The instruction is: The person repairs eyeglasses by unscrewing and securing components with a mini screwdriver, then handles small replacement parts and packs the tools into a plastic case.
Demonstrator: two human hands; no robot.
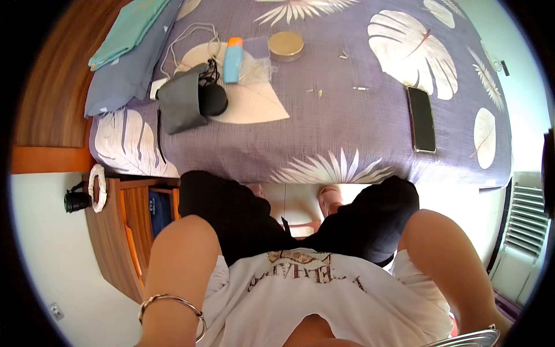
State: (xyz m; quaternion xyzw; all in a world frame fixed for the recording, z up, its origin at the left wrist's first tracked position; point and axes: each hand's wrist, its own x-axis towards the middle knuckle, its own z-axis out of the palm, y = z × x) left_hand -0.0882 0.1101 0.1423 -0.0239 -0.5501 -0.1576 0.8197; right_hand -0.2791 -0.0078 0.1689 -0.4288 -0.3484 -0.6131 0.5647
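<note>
Both of my forearms fold back toward the camera, so neither hand shows. On my left arm a silver-coloured bangle [173, 298] circles the wrist, and the hand lies past the bottom edge. Close to where my right arm leaves the frame, a shiny ridged silver object [471, 340] is cut off at the lower right; I cannot tell what it is or whether the hand touches it. In front of my knees, the bed holds a black phone [422, 120], a round gold-lidded tin [285, 46], a blue bottle with an orange cap [233, 61] and a grey pouch [182, 101].
A round black object [213, 100] sits against the pouch, with a white cable [173, 55] behind. Several tiny pieces lie mid-bed, including a small white one [361, 88]. Folded cloths [130, 29] are at the far left. A wooden cabinet [107, 237] stands left of my legs.
</note>
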